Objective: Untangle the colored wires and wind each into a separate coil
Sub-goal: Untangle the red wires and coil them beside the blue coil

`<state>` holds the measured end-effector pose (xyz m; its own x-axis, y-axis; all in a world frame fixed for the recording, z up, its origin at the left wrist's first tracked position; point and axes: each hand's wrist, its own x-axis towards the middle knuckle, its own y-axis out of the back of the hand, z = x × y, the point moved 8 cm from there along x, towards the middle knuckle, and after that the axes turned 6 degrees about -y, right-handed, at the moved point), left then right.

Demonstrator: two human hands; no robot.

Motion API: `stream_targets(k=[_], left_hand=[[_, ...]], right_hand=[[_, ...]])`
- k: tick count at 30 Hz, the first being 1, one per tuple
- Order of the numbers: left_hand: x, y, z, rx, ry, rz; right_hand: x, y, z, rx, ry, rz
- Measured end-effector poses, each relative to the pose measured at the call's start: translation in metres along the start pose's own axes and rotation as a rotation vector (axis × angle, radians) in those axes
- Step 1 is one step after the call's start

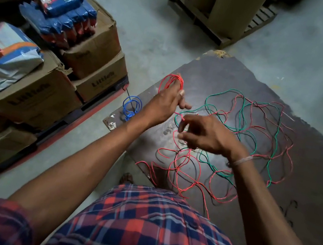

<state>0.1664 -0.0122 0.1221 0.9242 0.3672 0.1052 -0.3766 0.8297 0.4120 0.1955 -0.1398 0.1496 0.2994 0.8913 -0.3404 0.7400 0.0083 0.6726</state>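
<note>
Red wire (216, 198) is being coiled: left hand (166, 99) grips the red coil (171, 81) above the board's (305, 189) left edge; right hand (203, 133) pinches the feeding strand. Next, I judge, another wrap, freeing red from the green wire (241, 114). Blue coil (131, 106) lies finished at the left corner.

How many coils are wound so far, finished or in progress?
2. A finished blue coil lies at the board's left edge. A red coil, partly wound, sits in the left hand. The green wire lies loose in the tangle.
</note>
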Motion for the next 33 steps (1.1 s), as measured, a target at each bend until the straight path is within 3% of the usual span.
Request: stream_targets(k=[2, 7, 10, 12, 15, 21, 27, 30, 33], left_hand=[[-0.003, -0.006, 0.002, 0.137, -0.036, -0.041], [-0.013, -0.013, 0.002, 0.211, -0.030, -0.166], [-0.022, -0.013, -0.011, -0.126, 0.098, -0.203], [-0.032, -0.013, -0.015, -0.411, 0.210, -0.222], [-0.045, -0.015, -0.017, -0.659, 0.272, -0.270], [-0.057, -0.014, -0.006, -0.905, 0.258, -0.309], [-0.058, -0.017, 0.009, -1.088, 0.267, -0.359], [-0.052, -0.016, 0.020, -1.221, 0.255, -0.344], [-0.036, -0.011, 0.025, -1.291, 0.202, -0.237]], right_hand=[[-0.004, 0.024, 0.009, 0.054, -0.064, 0.056], [-0.006, 0.084, 0.032, 0.352, -0.058, 0.247], [-0.009, 0.118, 0.043, 0.679, 0.038, 0.406], [-0.008, 0.127, 0.051, 0.866, 0.070, 0.416], [-0.003, 0.128, 0.058, 1.034, 0.112, 0.393], [0.017, 0.114, 0.086, 1.006, -0.021, 0.481], [0.030, 0.089, 0.116, 0.612, -0.191, 0.641], [0.040, 0.056, 0.118, 0.520, -0.210, 0.549], [0.045, 0.006, 0.106, 0.347, -0.259, 0.349]])
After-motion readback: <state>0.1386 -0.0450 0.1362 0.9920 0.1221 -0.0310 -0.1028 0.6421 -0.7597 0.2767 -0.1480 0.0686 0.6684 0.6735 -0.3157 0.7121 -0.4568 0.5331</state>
